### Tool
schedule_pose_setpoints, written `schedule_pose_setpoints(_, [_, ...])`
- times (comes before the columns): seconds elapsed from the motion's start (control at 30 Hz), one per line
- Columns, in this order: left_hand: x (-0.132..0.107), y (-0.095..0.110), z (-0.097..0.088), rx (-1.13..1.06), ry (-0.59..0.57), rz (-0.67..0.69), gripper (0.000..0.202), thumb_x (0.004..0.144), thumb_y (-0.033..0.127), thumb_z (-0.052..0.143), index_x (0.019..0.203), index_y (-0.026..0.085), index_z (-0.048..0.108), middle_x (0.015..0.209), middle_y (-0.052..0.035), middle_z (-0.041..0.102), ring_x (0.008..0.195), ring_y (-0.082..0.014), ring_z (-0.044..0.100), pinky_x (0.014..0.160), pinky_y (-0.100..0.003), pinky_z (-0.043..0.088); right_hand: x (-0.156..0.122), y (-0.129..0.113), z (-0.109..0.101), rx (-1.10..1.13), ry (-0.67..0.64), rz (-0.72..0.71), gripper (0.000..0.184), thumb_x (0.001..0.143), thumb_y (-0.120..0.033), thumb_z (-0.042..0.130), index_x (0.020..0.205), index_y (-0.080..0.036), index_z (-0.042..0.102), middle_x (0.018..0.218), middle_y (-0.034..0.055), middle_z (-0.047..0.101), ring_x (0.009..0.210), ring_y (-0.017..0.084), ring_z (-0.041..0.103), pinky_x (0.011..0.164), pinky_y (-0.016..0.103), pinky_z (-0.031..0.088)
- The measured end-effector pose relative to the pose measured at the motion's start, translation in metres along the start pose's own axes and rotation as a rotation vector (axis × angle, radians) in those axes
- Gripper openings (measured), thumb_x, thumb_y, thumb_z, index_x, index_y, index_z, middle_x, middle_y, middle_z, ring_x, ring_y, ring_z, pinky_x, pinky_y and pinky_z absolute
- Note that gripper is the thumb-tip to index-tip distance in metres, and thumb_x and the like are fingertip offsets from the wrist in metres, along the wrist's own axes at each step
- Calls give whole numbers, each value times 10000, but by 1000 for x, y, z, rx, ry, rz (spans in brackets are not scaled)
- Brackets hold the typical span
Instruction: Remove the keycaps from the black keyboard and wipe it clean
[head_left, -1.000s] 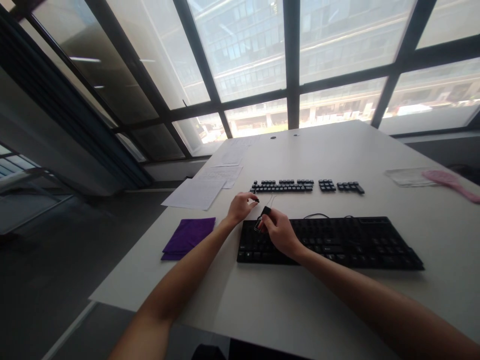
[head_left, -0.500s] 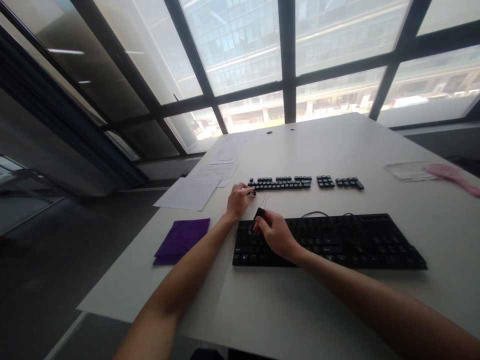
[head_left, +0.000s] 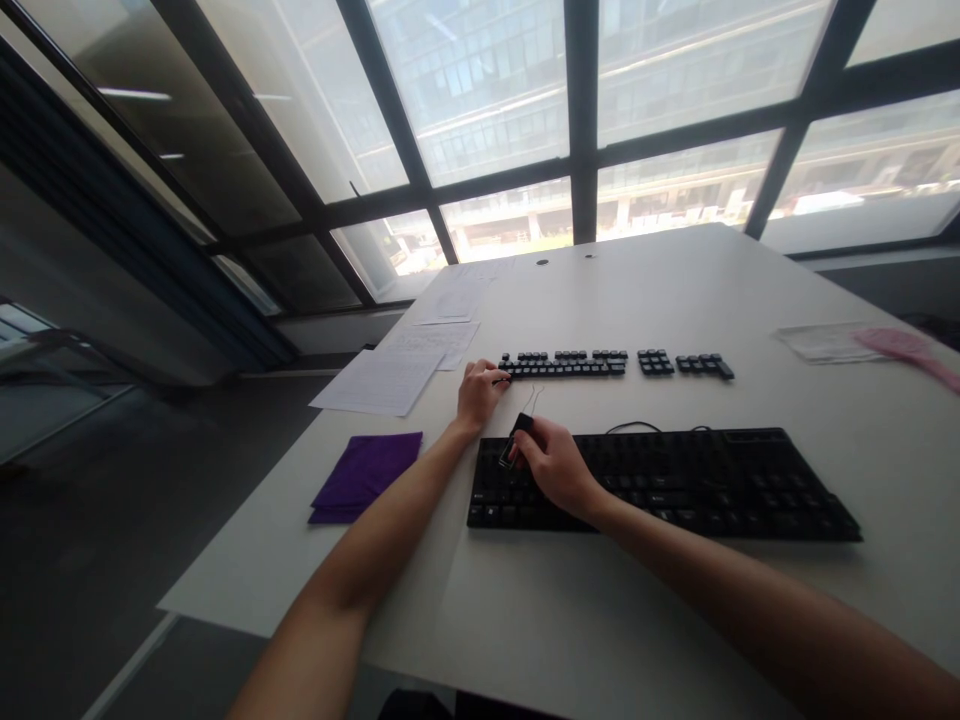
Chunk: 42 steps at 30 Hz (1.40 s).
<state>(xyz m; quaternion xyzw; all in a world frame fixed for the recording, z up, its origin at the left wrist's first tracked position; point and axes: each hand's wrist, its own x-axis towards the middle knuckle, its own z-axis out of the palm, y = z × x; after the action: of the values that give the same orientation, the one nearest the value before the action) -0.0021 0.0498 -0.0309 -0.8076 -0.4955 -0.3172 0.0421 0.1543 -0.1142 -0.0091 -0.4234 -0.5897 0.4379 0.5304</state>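
My left hand [head_left: 480, 395] is closed, its fingertips pinching a small black keycap [head_left: 503, 379] at the near left end of several rows of loose black keycaps [head_left: 574, 368] on the desk. The fingers partly cover that keycap. In my right hand [head_left: 559, 462] is a wire keycap puller [head_left: 519, 428] with a black handle, its two thin wire prongs pointing away from me. This hand is just above the left part of a black keyboard [head_left: 720, 490], whose keys are dark and hard to make out singly.
On the left lie a folded purple cloth [head_left: 367, 475] and several printed papers [head_left: 379, 383]. Two smaller keycap groups [head_left: 655, 362] continue the rows to the right. A pink paddle-shaped thing [head_left: 900, 345] rests by a pale flat packet [head_left: 825, 342]. Windows stand behind the white desk [head_left: 675, 290].
My left fingertips have moved the keycap slightly away from me, closer to the rows. My right hand keeps the puller in nearly the same place. The view has shifted slightly.
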Motion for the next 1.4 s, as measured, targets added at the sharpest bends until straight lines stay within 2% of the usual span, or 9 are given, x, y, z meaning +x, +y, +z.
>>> schedule_pose_setpoints(0.17, [-2, 1, -4, -41, 35, 23, 194, 807, 154, 747, 982, 237, 764, 955, -49, 642, 950, -229, 549, 898, -355, 490, 1, -1, 0, 89, 32, 10, 216, 924, -311, 534, 775, -174, 610, 682, 33, 664, 609, 170, 620, 600, 280, 476])
schedule_pose_setpoints(0.3, [-7, 6, -18, -82, 74, 12, 201, 830, 130, 707, 1003, 223, 750, 941, -47, 650, 936, -222, 564, 913, -369, 476, 4, -7, -4, 200, 102, 14, 187, 916, -334, 546, 875, -166, 619, 695, 35, 670, 606, 173, 611, 581, 276, 475])
schedule_pose_setpoints(0.43, [-22, 23, -43, -186, 26, 30, 180, 865, 118, 644, 984, 211, 742, 922, -42, 672, 922, -207, 594, 914, -369, 469, 0, -14, -12, 6, 34, -65, 190, 911, -299, 556, 798, -167, 631, 712, 36, 674, 647, 175, 603, 614, 274, 452])
schedule_pose_setpoints(0.6, [-64, 55, -77, -351, -119, 58, 177, 899, 135, 587, 983, 201, 729, 914, -43, 686, 911, -195, 610, 850, -334, 479, -10, -12, -16, -213, -110, -137, 196, 905, -236, 551, 740, -163, 629, 694, 19, 665, 648, 167, 575, 610, 265, 410])
schedule_pose_setpoints(0.77, [-109, 68, -89, -365, -196, 51, 171, 889, 118, 577, 946, 206, 712, 926, -39, 667, 927, -201, 580, 852, -339, 469, -12, -8, -14, -287, -210, -155, 171, 910, -208, 546, 779, -160, 646, 737, 26, 680, 673, 168, 570, 636, 269, 411])
schedule_pose_setpoints(0.97, [-117, 69, -92, -383, -189, 60, 186, 886, 107, 551, 939, 207, 699, 931, -42, 664, 945, -208, 579, 875, -350, 471, -20, -13, -12, -473, -296, -351, 162, 930, -183, 528, 812, -187, 639, 802, 57, 677, 750, 191, 578, 711, 298, 426])
schedule_pose_setpoints(1.07, [-114, 70, -101, -414, -278, 112, 178, 868, 107, 548, 898, 209, 690, 915, -46, 666, 922, -205, 600, 854, -337, 488, -24, -13, -11, -580, -307, -440, 188, 936, -187, 509, 801, -197, 639, 788, 77, 666, 772, 215, 571, 729, 324, 425])
schedule_pose_setpoints(1.2, [-112, 69, -110, -416, -436, 202, 82, 820, 206, 667, 897, 220, 689, 909, -59, 677, 909, -226, 612, 838, -346, 503, -23, -8, -10, -477, -194, -300, 196, 898, -176, 537, 727, -201, 631, 721, 53, 668, 659, 192, 565, 653, 310, 423])
schedule_pose_setpoints(1.4, [-113, 71, -105, -471, -417, 110, 129, 803, 301, 765, 909, 236, 731, 900, -48, 704, 917, -223, 627, 866, -359, 496, -15, -7, -12, -209, -107, -75, 213, 872, -202, 549, 685, -174, 648, 667, 26, 685, 642, 184, 609, 614, 284, 439])
